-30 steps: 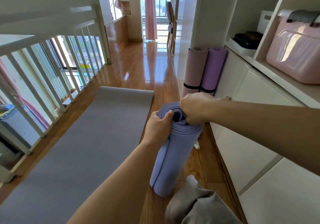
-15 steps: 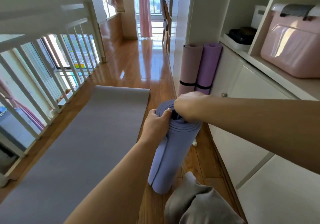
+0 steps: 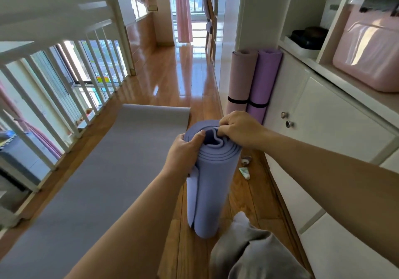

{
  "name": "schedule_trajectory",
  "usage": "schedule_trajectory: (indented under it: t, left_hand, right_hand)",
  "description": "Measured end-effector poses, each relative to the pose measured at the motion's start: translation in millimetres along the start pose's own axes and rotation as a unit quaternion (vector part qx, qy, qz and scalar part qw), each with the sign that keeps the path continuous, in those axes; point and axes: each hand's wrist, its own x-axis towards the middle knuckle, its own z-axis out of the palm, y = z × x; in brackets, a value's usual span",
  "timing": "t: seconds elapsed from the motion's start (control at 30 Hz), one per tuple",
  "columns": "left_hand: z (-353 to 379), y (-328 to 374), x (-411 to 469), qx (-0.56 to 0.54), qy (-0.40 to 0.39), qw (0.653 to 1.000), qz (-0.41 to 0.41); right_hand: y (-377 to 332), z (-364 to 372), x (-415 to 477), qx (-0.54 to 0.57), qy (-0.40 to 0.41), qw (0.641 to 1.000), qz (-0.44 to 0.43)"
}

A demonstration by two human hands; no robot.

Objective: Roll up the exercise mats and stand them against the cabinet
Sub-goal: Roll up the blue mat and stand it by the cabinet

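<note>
The blue mat (image 3: 212, 183) stood on end on the wooden floor (image 3: 172, 80), rolled into a column with its inner coils loose and buckled at the top. The left hand (image 3: 183, 151) had its grip curled round the upper rim from outside, thumb hooked over the edge. The right hand (image 3: 239, 127) had its grip pinched on the innermost coil at the centre, probably to wind the core tighter. The mat was near the cabinet (image 3: 336, 132) but apart from it, with no strap visible on it.

Farther along, a pink mat (image 3: 241, 78) and a purple mat (image 3: 264, 78) leaned upright against the cabinet side by side, each ringed with a black band, so those two looked finished. To the left, a grey mat (image 3: 97, 171) lay flat on the floor, not yet rolled. By my reckoning, about half the job was done: the blue mat needed tightening and placing, then the grey one needed everything.
</note>
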Motion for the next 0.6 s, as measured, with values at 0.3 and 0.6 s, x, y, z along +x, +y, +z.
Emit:
schedule_trajectory:
  t: [0.3, 0.6]
  left_hand:
    - [5.3, 2.1, 5.1, 0.001, 0.021, 1.0, -0.002]
    - [17.6, 3.5, 8.4, 0.007, 0.021, 1.0, -0.001]
  right_hand:
    - [8.3, -1.5, 7.3, 0.028, 0.017, 0.999, -0.012]
    - [16.7, 6.6, 0.5, 0.093, 0.033, 0.986, 0.136]
